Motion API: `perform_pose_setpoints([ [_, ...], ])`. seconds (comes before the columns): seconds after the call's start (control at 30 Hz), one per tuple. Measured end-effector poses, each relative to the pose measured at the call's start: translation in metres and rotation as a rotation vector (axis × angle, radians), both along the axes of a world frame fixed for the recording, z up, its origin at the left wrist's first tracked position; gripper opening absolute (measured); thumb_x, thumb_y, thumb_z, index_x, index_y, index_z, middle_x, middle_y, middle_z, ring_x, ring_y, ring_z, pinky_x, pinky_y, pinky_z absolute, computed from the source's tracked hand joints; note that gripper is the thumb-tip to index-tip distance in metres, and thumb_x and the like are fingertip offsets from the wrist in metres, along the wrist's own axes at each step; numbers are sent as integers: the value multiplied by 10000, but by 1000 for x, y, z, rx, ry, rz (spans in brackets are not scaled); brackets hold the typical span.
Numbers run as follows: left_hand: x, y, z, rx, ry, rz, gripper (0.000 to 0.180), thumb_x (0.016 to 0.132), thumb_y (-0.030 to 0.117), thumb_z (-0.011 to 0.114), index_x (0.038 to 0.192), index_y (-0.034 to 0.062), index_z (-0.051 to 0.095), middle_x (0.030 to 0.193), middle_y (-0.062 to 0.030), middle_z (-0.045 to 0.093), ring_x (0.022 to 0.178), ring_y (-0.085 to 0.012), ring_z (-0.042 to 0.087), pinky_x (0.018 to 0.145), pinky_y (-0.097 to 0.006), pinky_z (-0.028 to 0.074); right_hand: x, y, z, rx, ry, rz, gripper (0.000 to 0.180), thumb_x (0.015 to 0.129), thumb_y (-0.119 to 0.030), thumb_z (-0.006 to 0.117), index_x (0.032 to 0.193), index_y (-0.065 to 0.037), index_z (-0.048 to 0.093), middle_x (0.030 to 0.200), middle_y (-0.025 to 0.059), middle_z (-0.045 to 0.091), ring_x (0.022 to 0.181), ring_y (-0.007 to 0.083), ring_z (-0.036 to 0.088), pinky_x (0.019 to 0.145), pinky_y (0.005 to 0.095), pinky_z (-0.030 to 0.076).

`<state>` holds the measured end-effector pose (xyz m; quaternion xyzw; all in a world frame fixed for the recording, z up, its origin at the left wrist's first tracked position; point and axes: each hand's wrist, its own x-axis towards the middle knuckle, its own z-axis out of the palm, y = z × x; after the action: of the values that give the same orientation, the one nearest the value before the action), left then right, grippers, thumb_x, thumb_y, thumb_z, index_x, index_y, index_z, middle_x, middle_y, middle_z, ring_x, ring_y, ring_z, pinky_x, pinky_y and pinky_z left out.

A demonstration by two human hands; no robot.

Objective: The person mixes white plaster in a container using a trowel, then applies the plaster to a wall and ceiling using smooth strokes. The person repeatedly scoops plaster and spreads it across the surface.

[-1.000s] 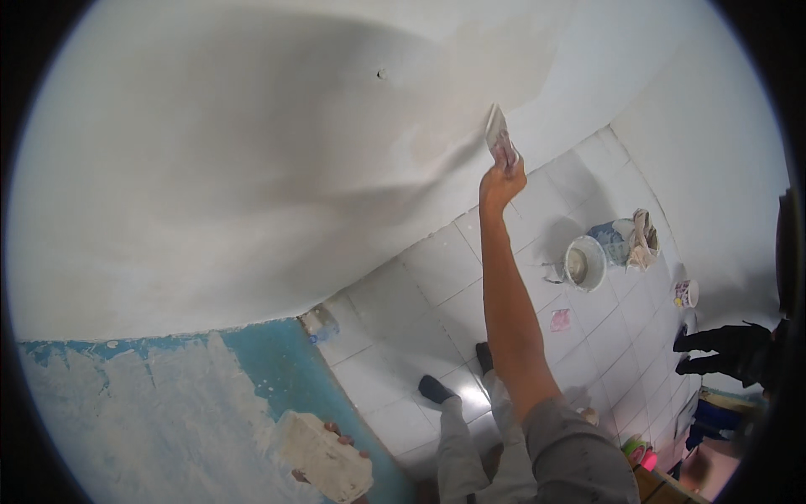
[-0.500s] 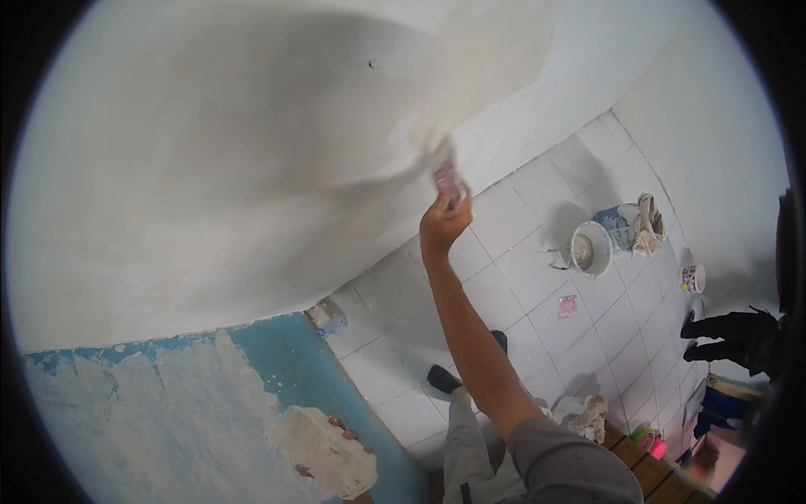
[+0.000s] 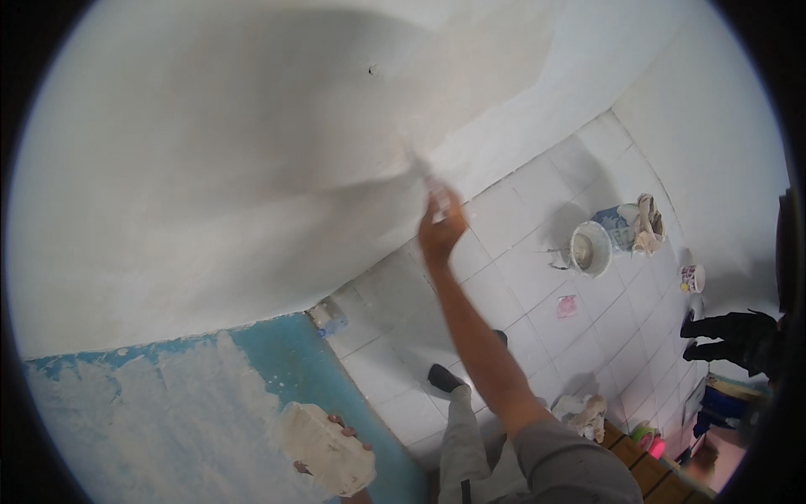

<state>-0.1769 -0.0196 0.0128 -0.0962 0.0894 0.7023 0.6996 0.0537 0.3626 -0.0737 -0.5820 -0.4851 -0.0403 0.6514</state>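
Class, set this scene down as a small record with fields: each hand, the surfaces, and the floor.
Left hand: holds a pale slab
Right hand: grips a motion-blurred tool near the pale wall; contact unclear
Lower left: blue surface, partly coated in pale material
Floor: pale tiles; whitish bucket beside a blue container; flat pink piece

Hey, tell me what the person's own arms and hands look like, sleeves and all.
A short grey sleeve leaves the right forearm bare, with no watch or band showing. The blurred right hand looks ungloved; the left hand, mostly hidden, does too.
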Motion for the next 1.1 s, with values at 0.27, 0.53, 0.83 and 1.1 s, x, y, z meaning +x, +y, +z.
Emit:
perform_pose_setpoints([
  [0.27, -10, -6, -2, -2, -29, -6, 893, 779, 486, 725, 1507, 257, 261, 1485, -69, 293, 1306, -335, 362, 984, -663, 324, 5, 42, 46, 24, 202, -74, 283, 867, -37, 573, 1134, 8, 657, 1035, 187, 662, 939, 350, 640, 828, 413, 500],
  [0.53, -26, -19, 4, 13, -20, 27, 909, 774, 478, 737, 1511, 251, 256, 1496, -77, 290, 1324, -333, 346, 1002, -658, 306, -81, -22, 16, -44, 112, 136, 166, 877, 23, 617, 1034, 31, 670, 951, 157, 689, 919, 295, 671, 803, 347, 533],
  [0.83, -52, -31, -9, 42, 28, 32, 930, 769, 489, 743, 1513, 239, 245, 1486, -95, 289, 1327, -326, 337, 1003, -654, 302, -102, 26, 26, 18, -17, -100, 372, 761, 63, 575, 1119, 15, 660, 1027, 190, 660, 999, 348, 627, 876, 402, 506],
  [1.1, -50, -34, 3, -1, 31, 65, 920, 764, 481, 747, 1505, 244, 257, 1482, -68, 300, 1319, -323, 346, 1000, -649, 310, -45, -11, 19, 43, 80, 0, 191, 877, 42, 620, 1057, 22, 681, 986, 153, 697, 919, 292, 681, 813, 342, 538],
])
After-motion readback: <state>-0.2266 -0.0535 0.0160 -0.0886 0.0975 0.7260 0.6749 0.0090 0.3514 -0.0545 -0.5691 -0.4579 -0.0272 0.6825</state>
